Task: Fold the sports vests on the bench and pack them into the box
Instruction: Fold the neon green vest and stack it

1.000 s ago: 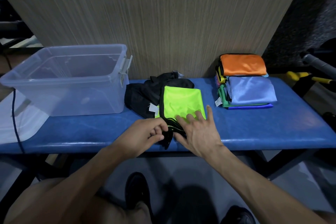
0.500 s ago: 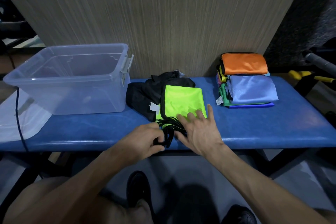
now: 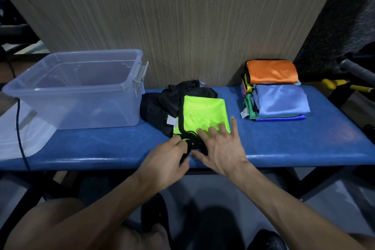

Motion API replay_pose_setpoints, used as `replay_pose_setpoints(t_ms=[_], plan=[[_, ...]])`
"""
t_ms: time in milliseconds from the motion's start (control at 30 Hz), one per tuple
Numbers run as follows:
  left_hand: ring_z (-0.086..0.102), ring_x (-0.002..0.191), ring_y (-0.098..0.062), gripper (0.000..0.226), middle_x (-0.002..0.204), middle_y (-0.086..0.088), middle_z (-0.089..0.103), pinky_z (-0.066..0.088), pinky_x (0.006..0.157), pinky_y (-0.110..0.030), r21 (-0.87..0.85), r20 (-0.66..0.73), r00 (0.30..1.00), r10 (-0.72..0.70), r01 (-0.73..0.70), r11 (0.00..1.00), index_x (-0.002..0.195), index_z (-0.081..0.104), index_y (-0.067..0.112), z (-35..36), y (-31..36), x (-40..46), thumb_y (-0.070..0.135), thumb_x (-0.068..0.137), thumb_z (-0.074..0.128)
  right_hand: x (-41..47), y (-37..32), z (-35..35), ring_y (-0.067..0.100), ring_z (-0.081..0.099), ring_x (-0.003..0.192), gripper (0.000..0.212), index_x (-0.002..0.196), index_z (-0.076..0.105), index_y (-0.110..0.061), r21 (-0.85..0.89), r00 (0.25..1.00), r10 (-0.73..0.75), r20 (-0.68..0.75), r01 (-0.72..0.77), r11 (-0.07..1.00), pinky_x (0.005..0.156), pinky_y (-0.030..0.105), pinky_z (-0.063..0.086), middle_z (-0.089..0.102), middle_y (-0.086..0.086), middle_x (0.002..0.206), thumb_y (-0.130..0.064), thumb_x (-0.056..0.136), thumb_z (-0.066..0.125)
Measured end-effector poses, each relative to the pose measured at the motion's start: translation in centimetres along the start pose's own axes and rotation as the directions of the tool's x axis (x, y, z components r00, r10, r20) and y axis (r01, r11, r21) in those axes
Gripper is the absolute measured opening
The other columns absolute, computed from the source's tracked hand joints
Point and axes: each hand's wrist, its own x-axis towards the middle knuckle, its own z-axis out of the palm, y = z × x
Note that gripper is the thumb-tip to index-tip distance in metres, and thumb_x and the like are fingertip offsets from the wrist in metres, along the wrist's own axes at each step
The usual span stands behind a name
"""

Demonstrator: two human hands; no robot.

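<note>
- On the far left, a clear lid (image 3: 18, 138) lies partly on the desk (image 3: 304, 144), with a dark cable (image 3: 19, 128) running across it.
- Just right of the lid, the clear plastic box (image 3: 81, 87) stands on the left part of the blue desk, open at the top; you can see no vest inside it.
- Right of the box, a crumpled black garment (image 3: 160, 105) lies on the desk, touching the box's right wall or just beside it.
- The neon green vest (image 3: 205, 113) lies folded over the black garment's right side, near the middle of the desk, with its black-trimmed edges bunched at the near corner.
- Your left hand (image 3: 168, 160) sits at the desk's near edge; its fingers (image 3: 182, 144) curl round the vest's black trim and pinch it.
- Your right hand (image 3: 219, 148) lies just beside the left, its fingers (image 3: 223, 130) straight and spread, pressing flat on the near part of the green vest.
- Further right and well apart from your hands, a stack of folded vests (image 3: 274, 91) rests toward the far edge of the desk: orange on top at the back, light blue in front, with green, yellow and dark blue edges showing beneath.
</note>
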Motion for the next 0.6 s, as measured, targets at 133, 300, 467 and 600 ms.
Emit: replay_pose_setpoints(t_ms=[133, 300, 467, 600], plan=[[0.057, 0.065, -0.023, 0.019, 0.086, 0.001, 0.052, 0.042, 0.048, -0.034, 0.048, -0.128, 0.982, 0.136, -0.131, 0.990, 0.084, 0.057, 0.015, -0.4, -0.2, 0.0, 0.031, 0.087, 0.047, 0.0, 0.0, 0.1, 0.040, 0.054, 0.123, 0.090, 0.152, 0.041, -0.031, -0.001, 1.000, -0.009, -0.001, 0.009, 1.000, 0.116, 0.071, 0.009, 0.068, 0.006, 0.117, -0.078, 0.087, -0.001], [0.053, 0.082, -0.018, 0.012, 0.093, 0.002, 0.055, 0.051, 0.067, -0.036, 0.019, -0.102, 0.926, 0.364, -0.364, 0.931, 0.094, 0.059, 0.015, -2.2, -1.3, 1.7, 0.023, 0.090, 0.050, -0.1, -0.2, -0.4, 0.042, 0.039, 0.139, 0.082, 0.159, 0.024, -0.034, -0.010, 0.997, -0.013, 0.071, 0.013, 1.000, 0.115, 0.072, 0.000, 0.062, 0.006, 0.128, -0.078, 0.092, 0.004], [0.045, 0.095, -0.012, 0.027, 0.098, 0.009, 0.054, 0.047, 0.082, -0.036, -0.040, 0.019, 0.899, 0.437, -0.436, 0.899, 0.106, 0.057, 0.021, -3.6, -1.6, 4.7, -0.003, 0.092, 0.056, 0.0, -0.5, -1.0, 0.042, 0.031, 0.145, 0.077, 0.157, 0.027, -0.032, -0.014, 0.993, -0.019, 0.113, 0.020, 1.000, 0.114, 0.072, -0.005, 0.059, 0.008, 0.133, -0.076, 0.095, 0.010], [0.047, 0.088, -0.010, 0.042, 0.090, 0.015, 0.048, 0.048, 0.077, -0.044, -0.172, 0.124, 0.934, 0.336, -0.313, 0.934, 0.109, 0.046, 0.033, -4.0, -1.1, 6.4, -0.006, 0.092, 0.042, 0.1, -0.7, -1.4, 0.041, 0.027, 0.148, 0.078, 0.159, 0.020, -0.030, -0.027, 0.990, -0.010, 0.144, 0.014, 1.000, 0.113, 0.072, -0.006, 0.056, 0.010, 0.138, -0.075, 0.096, 0.012]])
